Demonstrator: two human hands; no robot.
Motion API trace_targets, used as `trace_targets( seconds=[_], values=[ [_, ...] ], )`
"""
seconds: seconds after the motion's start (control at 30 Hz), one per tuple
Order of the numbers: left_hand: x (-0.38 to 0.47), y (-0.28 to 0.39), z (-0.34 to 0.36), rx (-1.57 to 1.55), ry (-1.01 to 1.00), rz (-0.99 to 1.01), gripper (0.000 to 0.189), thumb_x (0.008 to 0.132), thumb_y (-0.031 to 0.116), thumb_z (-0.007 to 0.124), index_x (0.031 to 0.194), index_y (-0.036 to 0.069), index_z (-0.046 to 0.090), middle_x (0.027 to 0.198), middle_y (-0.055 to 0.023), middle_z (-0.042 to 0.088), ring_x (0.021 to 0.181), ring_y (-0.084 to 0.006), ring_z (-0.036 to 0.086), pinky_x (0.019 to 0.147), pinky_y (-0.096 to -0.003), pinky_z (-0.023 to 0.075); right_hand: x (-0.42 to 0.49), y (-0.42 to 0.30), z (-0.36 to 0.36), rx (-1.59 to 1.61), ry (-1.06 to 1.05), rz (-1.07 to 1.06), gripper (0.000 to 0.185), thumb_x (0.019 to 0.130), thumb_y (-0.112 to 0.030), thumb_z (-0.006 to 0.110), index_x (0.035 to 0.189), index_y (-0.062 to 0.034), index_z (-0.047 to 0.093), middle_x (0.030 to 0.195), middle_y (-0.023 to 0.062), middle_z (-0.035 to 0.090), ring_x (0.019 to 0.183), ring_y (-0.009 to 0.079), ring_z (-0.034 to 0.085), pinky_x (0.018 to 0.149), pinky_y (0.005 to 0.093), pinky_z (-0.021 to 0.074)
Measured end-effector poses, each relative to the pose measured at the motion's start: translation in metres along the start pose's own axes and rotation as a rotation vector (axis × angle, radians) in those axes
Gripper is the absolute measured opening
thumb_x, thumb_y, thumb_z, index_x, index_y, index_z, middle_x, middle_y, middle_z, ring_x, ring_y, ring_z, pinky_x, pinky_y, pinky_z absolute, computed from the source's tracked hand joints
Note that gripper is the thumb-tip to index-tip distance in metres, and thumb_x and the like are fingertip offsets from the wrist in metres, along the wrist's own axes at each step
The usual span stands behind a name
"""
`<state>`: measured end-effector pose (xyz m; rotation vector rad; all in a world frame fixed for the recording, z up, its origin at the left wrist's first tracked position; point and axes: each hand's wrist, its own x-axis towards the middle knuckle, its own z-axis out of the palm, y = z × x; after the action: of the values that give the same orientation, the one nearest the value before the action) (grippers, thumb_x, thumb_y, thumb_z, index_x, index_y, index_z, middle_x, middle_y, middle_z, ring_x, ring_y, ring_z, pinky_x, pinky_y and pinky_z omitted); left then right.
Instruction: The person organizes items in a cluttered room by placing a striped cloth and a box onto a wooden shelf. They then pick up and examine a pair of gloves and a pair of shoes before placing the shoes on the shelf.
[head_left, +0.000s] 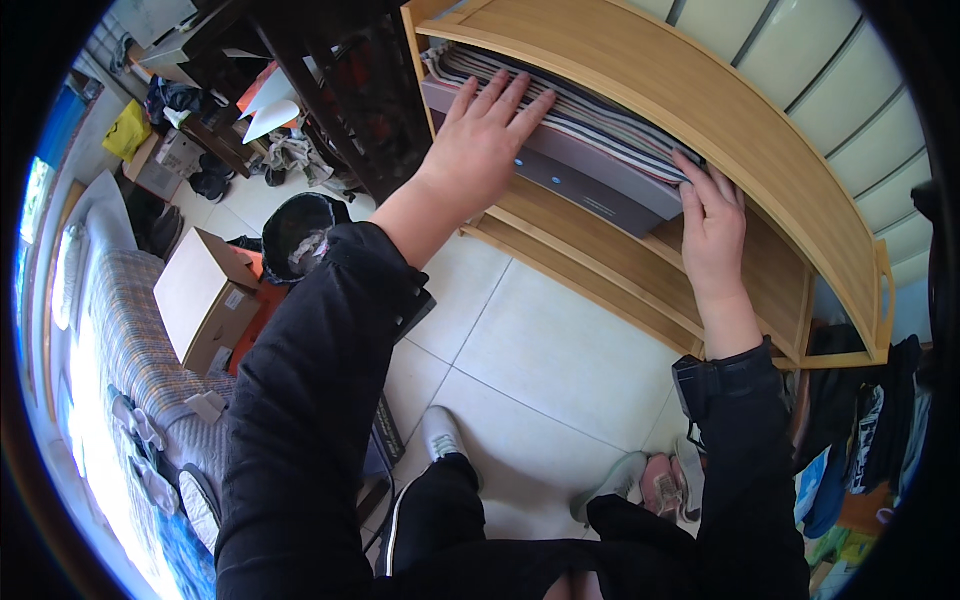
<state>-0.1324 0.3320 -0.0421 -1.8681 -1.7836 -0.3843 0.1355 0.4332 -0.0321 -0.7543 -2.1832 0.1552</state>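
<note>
Folded striped cloth (592, 124) lies on top of a grey box (592, 191) inside a light wooden shelf unit (675, 75), under its top board. My left hand (491, 135) rests on the striped cloth near its left part, palm down, fingers spread. At the cloth's right end, my right hand (712, 214) touches its edge and the corner of the box; some of its fingertips are hidden beneath the top board. The box bears small writing and blue dots on its front. How far the cloth reaches back cannot be seen.
Lower shelf boards (585, 229) run below the box. A black-lined bin (300, 236) and a cardboard box (206, 300) stand at the left. Pink shoes (661, 484) are on the tiled floor beside my foot. Clothes (862, 420) hang at the right.
</note>
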Motion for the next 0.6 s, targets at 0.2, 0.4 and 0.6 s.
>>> trace_targets(
  seconds=[0.2, 0.4, 0.6],
  values=[
    [-0.001, -0.023, 0.007, 0.031, 0.037, -0.165, 0.067, 0.077, 0.004, 0.058, 0.140, 0.005, 0.037, 0.141, -0.0179, 0.043, 0.134, -0.0318, 0.037, 0.112, -0.0452, 0.0250, -0.004, 0.006, -0.004, 0.026, -0.091, 0.034, 0.031, 0.094, -0.017, 0.054, 0.122, -0.0098, 0.064, 0.137, 0.0205, 0.050, 0.129, 0.0334, 0.043, 0.108, 0.0375, 0.0287],
    [-0.016, -0.034, 0.002, 0.053, 0.108, -0.168, 0.069, 0.074, 0.001, 0.058, 0.140, 0.004, 0.038, 0.141, -0.0169, 0.043, 0.132, -0.0314, 0.040, 0.111, -0.0432, 0.0289, -0.016, 0.005, -0.007, -0.008, -0.037, 0.016, 0.043, 0.091, -0.022, 0.058, 0.133, -0.0104, 0.054, 0.143, 0.0192, 0.043, 0.133, 0.0344, 0.038, 0.110, 0.0413, 0.0263],
    [-0.110, -0.050, -0.012, -0.097, 0.122, -0.155, 0.068, 0.070, -0.003, 0.054, 0.136, 0.006, 0.043, 0.137, -0.0147, 0.049, 0.125, -0.0309, 0.047, 0.106, -0.0426, 0.0359, -0.077, 0.003, -0.025, 0.027, -0.037, 0.015, 0.051, 0.090, -0.015, 0.058, 0.139, -0.0072, 0.046, 0.147, 0.0193, 0.038, 0.133, 0.0346, 0.037, 0.110, 0.0426, 0.0271]
  ],
)
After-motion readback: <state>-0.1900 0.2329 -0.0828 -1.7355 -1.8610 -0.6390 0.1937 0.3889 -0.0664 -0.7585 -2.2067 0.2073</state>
